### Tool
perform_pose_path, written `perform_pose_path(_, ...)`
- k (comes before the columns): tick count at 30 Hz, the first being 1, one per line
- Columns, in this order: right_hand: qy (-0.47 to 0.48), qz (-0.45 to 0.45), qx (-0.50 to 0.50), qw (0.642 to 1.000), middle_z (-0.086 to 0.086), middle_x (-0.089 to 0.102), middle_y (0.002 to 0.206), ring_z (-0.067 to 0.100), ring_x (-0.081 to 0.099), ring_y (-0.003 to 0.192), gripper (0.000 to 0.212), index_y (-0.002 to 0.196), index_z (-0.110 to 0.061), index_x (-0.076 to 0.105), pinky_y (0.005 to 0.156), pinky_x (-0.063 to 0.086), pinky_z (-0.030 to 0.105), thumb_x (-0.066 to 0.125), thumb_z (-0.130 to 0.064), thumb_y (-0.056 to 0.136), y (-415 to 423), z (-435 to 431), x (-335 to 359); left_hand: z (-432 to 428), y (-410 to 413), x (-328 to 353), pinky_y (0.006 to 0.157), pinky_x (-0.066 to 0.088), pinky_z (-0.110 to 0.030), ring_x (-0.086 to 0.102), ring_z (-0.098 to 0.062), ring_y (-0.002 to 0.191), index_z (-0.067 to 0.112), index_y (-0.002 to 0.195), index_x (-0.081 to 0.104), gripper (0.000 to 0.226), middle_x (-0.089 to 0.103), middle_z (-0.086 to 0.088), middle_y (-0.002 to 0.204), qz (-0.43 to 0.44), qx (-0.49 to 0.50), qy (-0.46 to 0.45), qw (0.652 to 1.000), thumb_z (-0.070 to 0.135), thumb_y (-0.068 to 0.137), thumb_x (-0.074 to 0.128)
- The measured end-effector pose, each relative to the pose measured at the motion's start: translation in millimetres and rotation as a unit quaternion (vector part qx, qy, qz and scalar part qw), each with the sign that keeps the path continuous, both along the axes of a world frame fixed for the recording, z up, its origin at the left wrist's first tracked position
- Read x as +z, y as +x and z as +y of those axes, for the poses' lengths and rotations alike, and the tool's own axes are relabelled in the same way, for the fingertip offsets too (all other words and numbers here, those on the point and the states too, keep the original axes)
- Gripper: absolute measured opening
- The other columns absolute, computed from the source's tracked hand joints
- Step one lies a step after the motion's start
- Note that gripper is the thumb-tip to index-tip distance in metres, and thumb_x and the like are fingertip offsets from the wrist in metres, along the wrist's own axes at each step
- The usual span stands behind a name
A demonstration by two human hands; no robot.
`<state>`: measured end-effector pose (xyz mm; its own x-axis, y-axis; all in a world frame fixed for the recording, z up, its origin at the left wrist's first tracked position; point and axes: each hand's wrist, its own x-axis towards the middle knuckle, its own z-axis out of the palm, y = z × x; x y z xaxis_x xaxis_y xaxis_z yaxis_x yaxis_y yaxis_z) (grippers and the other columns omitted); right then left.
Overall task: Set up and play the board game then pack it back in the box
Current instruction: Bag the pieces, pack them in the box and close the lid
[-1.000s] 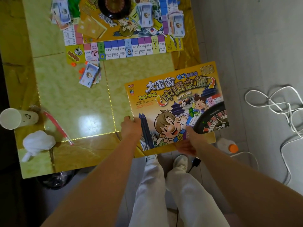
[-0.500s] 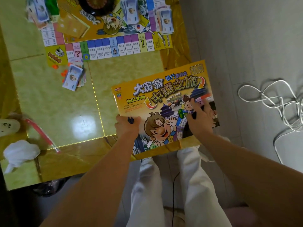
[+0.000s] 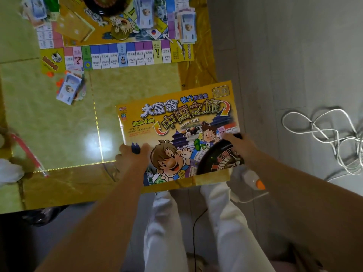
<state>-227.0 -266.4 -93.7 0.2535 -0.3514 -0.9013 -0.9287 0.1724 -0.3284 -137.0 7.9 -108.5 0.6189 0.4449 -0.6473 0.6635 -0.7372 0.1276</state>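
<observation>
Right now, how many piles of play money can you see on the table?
4. On the game board: left pile, middle pile, right pile. On the table beside the board's near corner: fourth pile. More may lie beyond the frame.

Yellow cartoon-printed game box (image 3: 176,122) flat on the table's (image 3: 59,124) near corner; unfolded game board (image 3: 127,54), banknote stacks (image 3: 145,14) beyond.

Game box (image 3: 176,118) on table (image 3: 59,134) corner, board (image 3: 127,55) behind.
</observation>
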Motion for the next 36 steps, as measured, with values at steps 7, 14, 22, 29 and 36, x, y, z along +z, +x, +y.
perform_pose_path(7, 0.097, -0.01, -0.065, 0.993, 0.015, 0.073, 0.098, 0.033, 0.072, 0.088, 0.081, 0.113, -0.017, 0.06, 0.084, 0.056, 0.049, 0.053, -0.081, 0.065, -38.5, -17.9, -0.7, -22.1, -15.7, 0.9, 0.084, 0.051, -0.047, 0.059, -0.037, 0.092, 0.006, 0.109, 0.053, 0.059, 0.059, -0.018, 0.102, -0.046, -0.002, -0.053, 0.998, 0.054, 0.074, 0.059)
perform_pose_path(14, 0.065, -0.032, -0.134, 0.988, 0.017, 0.073, 0.096, 0.034, 0.072, 0.085, 0.088, 0.111, -0.015, 0.063, 0.082, 0.057, 0.052, 0.043, -0.089, 0.067, -32.5, -10.2, -1.1, -59.6, -30.2, 18.3, 0.106, 0.025, -0.051, 0.031, -0.042, 0.127, 0.02, 0.15, 0.024, 0.093, 0.027, -0.02, 0.146, -0.104, -0.08, 0.092, 0.987, 0.059, 0.077, 0.067)
perform_pose_path(22, 0.043, 0.048, -0.113, 0.992, 0.012, 0.065, 0.098, 0.024, 0.063, 0.094, 0.074, 0.109, -0.008, 0.057, 0.087, 0.05, 0.038, 0.024, -0.072, 0.092, -34.1, 23.7, -9.0, -84.8, -34.8, 28.4, 0.108, 0.024, -0.047, 0.027, -0.039, 0.133, 0.033, 0.153, 0.008, 0.1, 0.019, -0.019, 0.148, 0.004, -0.112, 0.031, 0.993, 0.064, 0.076, 0.065)
perform_pose_path(29, -0.346, -0.147, 0.151, 0.914, 0.008, 0.04, 0.127, 0.023, 0.048, 0.111, 0.039, 0.122, -0.012, 0.047, 0.085, 0.045, 0.032, 0.062, -0.016, 0.087, -1.7, 11.9, 18.0, -74.5, -33.3, 28.6, 0.113, 0.026, -0.05, 0.007, -0.033, 0.145, 0.02, 0.151, 0.02, 0.09, 0.002, -0.01, 0.159, -0.076, -0.191, 0.008, 0.979, 0.045, 0.081, 0.07)
perform_pose_path(36, -0.273, -0.105, 0.499, 0.816, -0.002, -0.008, 0.162, 0.022, -0.005, 0.149, 0.076, 0.153, -0.029, 0.016, 0.116, 0.017, 0.051, 0.059, -0.026, 0.09, 34.3, 36.5, 11.5, -73.9, -19.5, 20.1, 0.114, 0.024, -0.051, 0.001, -0.029, 0.148, 0.031, 0.152, 0.016, 0.08, -0.003, -0.002, 0.162, -0.038, -0.286, -0.013, 0.957, 0.049, 0.088, 0.06)
